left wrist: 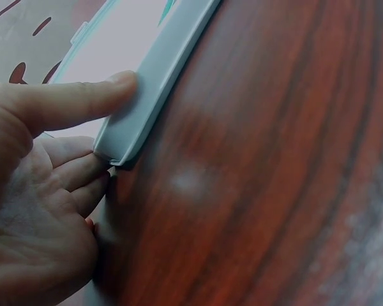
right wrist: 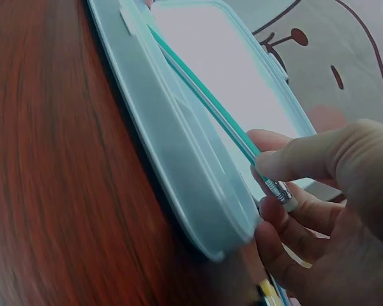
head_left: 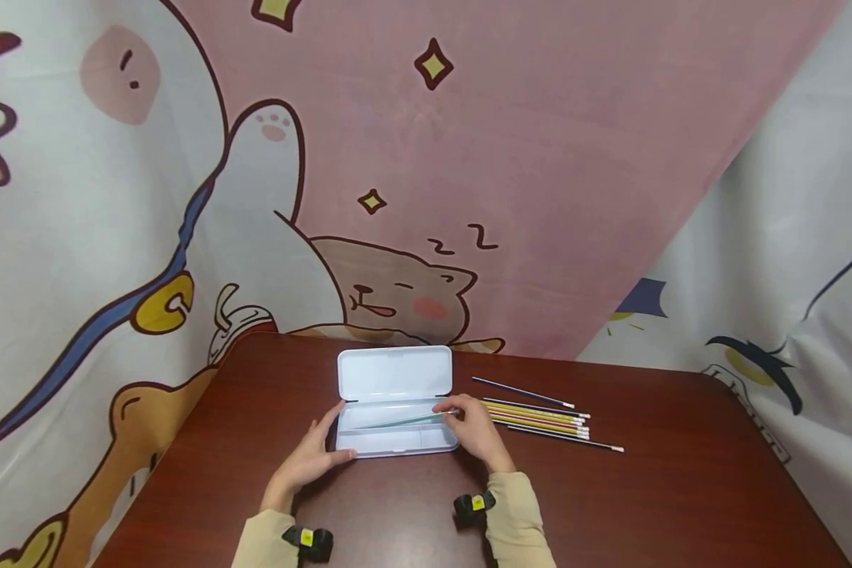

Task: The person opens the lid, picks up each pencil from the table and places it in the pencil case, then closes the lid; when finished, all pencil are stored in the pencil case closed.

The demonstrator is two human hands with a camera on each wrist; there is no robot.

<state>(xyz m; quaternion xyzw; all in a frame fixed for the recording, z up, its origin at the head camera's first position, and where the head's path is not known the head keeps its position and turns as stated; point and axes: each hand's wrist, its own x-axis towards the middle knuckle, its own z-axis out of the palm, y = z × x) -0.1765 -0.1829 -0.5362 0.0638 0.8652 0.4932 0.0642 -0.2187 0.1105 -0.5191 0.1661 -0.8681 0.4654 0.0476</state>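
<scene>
Pinched a teal striped pencil (right wrist: pixel 207 97) near its eraser end between thumb and fingers of the right hand (head_left: pixel 474 430), closed snugly on it; held it slantwise over the inside of a white pencil case (head_left: pixel 390 454), pointing left; could not be sure, in the glare, of any contact between tip and tray; gripped the case's left end with the left hand (head_left: pixel 308 461), spread wide, thumb over the front wall, fingers against the end; saw the hinged lid (head_left: pixel 395 373) raised behind; found, to the right on the dark red table (head_left: pixel 397 505), a row of eraser-tipped pencils (head_left: pixel 539 416), with a dark blue pencil (head_left: pixel 521 391) apart behind and a black pencil (head_left: pixel 568 439) along the front; had the right hand in between, hiding part of the case's right side.
</scene>
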